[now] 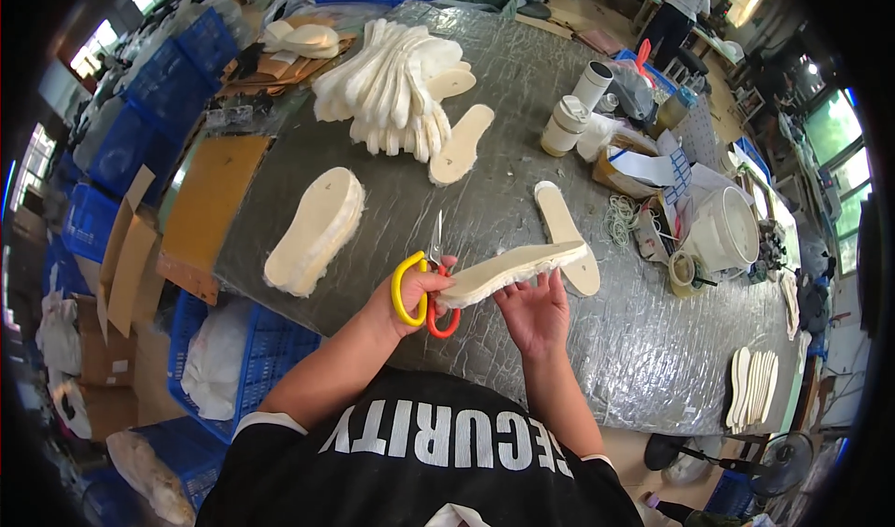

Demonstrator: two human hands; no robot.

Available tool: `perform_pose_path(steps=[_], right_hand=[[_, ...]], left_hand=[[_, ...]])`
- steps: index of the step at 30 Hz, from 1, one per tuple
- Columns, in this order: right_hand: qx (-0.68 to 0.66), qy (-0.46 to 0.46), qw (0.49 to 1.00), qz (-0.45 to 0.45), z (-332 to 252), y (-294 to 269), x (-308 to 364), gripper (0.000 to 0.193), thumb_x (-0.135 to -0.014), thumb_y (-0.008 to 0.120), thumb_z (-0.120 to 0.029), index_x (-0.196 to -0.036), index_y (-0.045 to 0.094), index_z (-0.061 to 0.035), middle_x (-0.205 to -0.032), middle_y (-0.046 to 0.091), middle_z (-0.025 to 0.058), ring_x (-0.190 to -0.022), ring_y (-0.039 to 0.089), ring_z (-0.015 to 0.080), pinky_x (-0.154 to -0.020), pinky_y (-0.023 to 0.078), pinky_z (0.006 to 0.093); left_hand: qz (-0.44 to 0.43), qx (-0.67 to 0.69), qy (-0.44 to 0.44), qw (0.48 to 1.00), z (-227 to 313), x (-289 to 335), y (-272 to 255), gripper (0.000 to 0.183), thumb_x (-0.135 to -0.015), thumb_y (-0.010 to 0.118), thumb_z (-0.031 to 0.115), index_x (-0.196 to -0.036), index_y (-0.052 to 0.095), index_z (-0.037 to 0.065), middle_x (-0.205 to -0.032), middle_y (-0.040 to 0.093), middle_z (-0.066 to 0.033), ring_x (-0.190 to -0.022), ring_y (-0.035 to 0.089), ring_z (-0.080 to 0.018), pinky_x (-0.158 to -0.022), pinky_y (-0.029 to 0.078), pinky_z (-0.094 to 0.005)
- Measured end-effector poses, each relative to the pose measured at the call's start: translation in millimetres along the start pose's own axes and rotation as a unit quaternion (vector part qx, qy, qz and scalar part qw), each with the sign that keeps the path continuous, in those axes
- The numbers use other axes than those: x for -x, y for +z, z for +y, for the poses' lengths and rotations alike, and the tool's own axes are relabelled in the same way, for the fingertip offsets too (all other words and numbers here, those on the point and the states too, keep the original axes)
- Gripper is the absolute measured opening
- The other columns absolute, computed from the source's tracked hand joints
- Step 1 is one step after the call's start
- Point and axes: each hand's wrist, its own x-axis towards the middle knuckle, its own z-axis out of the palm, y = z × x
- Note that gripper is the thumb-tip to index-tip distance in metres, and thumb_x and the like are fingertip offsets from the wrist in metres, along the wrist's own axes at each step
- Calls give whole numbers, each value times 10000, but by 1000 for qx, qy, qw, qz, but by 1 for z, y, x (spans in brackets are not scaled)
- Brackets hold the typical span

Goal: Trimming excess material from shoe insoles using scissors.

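Observation:
A cream insole [513, 272] with white fleece along its edge is held in front of me. My left hand [403, 292] pinches its left end between thumb and fingers. In that same hand hangs a pair of scissors [410, 289] with one yellow and one red handle loop, blades pointing away from me. My right hand [538, 314] is palm up, its fingers against the fleecy underside near the right end. Just behind that end a flat insole [557, 212] lies on the table. To the left rests a stack of fleece insoles [317, 229].
A large pile of fleece insoles [387, 84] covers the far left of the dark table [447, 341]. Jars [565, 124], a white bucket [725, 227] and a cluttered box [626, 168] stand right. Thin insoles [751, 389] lie at the right edge. Blue crates [247, 355] stand left.

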Motion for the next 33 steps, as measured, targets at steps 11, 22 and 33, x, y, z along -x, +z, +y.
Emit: perform_pose_path(steps=[11,22,33], right_hand=[[182,-85,979,27,17,-5,-3,467,-823,598,-293,-1194,390,-101,-1176,491,127,-1098,460,275,-969,325,475],[28,-65,993,-97,18,-21,-6,740,-762,575,-523,-1292,311,-78,-1222,464,144,-1163,412,314,-968,343,464],[110,-35,993,-19,31,-7,-4,415,-865,417,-87,-1264,326,-19,-1210,445,213,-1125,454,363,-945,373,503]], left_hand=[[19,23,-12,999,-15,4,-12,416,-744,579,-33,-1132,467,65,-902,552,-88,-781,610,-217,-688,517,-344],[20,-8,-88,996,-28,10,-26,400,-740,518,-30,-1129,470,48,-934,560,-87,-838,603,-236,-726,500,-329],[2,-125,48,991,-9,15,-28,454,-763,560,-16,-1195,418,-10,-937,554,-94,-807,585,-189,-765,481,-288]])
